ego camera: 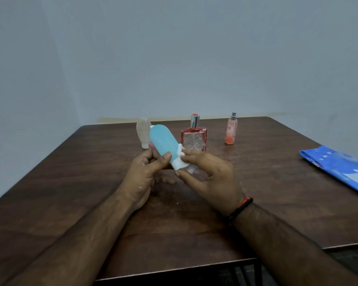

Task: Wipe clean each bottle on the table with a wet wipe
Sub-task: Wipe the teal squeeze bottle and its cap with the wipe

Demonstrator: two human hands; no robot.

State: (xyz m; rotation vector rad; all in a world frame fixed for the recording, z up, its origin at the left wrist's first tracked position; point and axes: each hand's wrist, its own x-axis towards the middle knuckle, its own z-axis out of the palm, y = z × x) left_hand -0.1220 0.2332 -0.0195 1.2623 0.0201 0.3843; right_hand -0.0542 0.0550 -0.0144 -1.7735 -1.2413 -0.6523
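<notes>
My left hand [147,174] holds a soft blue bottle [163,142] tilted over the table, thumb across its lower part. My right hand [207,174] pinches a white wet wipe [179,159] wrapped round the bottle's lower end, near its white cap. Behind stand a clear ribbed bottle [143,132], a square red-edged glass perfume bottle [194,137] with a silver cap, and a slim orange spray bottle [231,130]. A pink item [152,145] peeks out behind the blue bottle, mostly hidden.
A blue wet-wipe pack [339,170] lies at the right edge of the dark wooden table [70,172]. A pale wall rises behind the table. The table's near edge and a dark frame show at the bottom.
</notes>
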